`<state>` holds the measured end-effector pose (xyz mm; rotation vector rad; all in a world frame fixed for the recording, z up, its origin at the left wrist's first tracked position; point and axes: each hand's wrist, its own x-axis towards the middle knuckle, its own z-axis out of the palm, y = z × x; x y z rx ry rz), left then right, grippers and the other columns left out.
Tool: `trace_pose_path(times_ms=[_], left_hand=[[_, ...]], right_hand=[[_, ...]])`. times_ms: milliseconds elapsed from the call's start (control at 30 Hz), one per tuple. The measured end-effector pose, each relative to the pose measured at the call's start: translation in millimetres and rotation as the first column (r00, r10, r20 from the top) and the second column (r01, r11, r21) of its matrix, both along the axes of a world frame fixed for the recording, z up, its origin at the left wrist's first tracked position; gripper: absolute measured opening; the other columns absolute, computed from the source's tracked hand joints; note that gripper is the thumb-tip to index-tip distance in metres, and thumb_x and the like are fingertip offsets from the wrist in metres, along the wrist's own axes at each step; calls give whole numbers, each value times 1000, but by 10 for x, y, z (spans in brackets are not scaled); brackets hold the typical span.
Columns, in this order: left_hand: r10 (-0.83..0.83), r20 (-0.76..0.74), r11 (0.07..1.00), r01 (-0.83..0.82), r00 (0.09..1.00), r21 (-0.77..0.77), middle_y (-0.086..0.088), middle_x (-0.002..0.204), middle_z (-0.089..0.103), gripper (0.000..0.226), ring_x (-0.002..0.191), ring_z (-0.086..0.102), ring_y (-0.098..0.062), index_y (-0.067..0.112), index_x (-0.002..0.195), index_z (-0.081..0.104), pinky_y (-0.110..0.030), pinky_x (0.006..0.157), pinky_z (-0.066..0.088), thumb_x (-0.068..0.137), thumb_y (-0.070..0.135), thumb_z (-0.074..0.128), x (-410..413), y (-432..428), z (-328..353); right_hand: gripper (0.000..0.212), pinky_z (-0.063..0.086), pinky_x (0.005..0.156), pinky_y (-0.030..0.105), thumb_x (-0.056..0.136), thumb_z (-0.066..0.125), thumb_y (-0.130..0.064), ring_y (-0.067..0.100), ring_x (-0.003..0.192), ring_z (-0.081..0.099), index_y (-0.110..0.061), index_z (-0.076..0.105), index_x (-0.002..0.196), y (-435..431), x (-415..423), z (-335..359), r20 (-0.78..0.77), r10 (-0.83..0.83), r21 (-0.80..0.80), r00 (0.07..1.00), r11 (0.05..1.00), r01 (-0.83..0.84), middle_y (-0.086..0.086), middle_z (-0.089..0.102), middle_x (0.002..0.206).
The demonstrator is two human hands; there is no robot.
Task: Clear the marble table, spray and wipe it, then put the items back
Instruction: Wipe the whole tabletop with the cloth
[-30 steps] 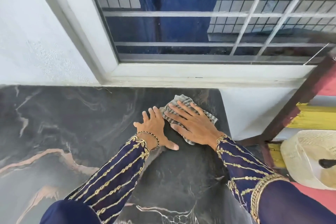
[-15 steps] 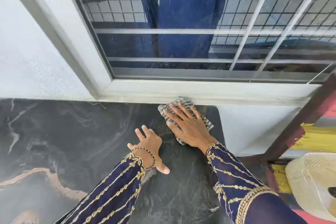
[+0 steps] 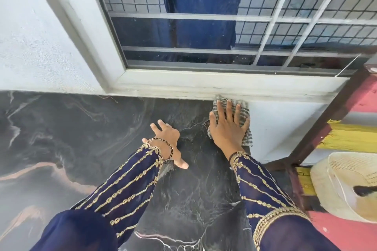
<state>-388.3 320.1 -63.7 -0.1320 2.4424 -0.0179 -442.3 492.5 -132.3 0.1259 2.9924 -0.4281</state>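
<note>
Right hand (image 3: 226, 128): flat and spread, fingers straight, pressing down on the grey-and-white striped woven cloth (image 3: 244, 114); no pinch, no curl.
Left hand (image 3: 167, 138): open, fingers splayed, resting on bare stone just left of the cloth; bracing, holding nothing.
Cloth position: far right corner of the black marble tabletop (image 3: 81, 128) with white and copper veining; far edge against the wall under the white window sill (image 3: 204, 84), right edge hanging past the tabletop's side.
Cloth axis: longer from near to far, roughly in line with the right forearm.
Nearer hand: right, directly on top; left just beside, apart from the fabric.
Step in hand: wiping, judged from the pressed palm; putting items back not yet begun.
Coming move: probably a pull back toward the body or a sweep leftward; wall ahead, drop-off at right, open marble only to the left and nearer.
Risk: cloth sliding off the right edge if pushed farther that way.
Beyond the edge: cream woven hat-like object (image 3: 336, 185), low at right, well apart from both hands.
</note>
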Motion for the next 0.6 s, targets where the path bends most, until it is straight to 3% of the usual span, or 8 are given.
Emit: trace_pose_path(times_ms=[167,367,467,600], left_hand=[[113,-122,985,-95,986,146,-17,159,-8,133,146,-9,-41,9,151,4,-70,110,17,55,52,86,177,-48,-57],[98,-570,937,117,816,329,-10,159,17,54,149,7,-25,10,140,38,-50,120,13,94,34,53,1251,14,-326],[201,-577,862,137,791,488,-9,155,30,41,148,15,-24,10,133,49,-42,121,13,95,26,51,1978,93,-461],[164,-601,830,221,782,513,-9,150,40,35,146,24,-24,8,127,55,-39,121,16,95,23,53,2757,125,-505]], right_hand=[[62,-4,122,64,105,12,-56,29,158,-12,-37,-3,162,-72,680,-22,-14,-133,10,991,991,133,0,-10,172],[61,-2,122,65,105,12,-56,27,158,-14,-38,-4,162,-47,1824,20,6,-166,21,986,986,166,-2,-10,172],[61,-1,122,65,105,11,-56,26,157,-17,-39,-5,161,-29,2406,4,-9,-171,26,985,985,171,-3,-10,172],[62,2,122,65,104,11,-58,26,158,-15,-38,-1,162,9,3158,-6,-11,-188,48,982,981,189,-2,-7,172]])
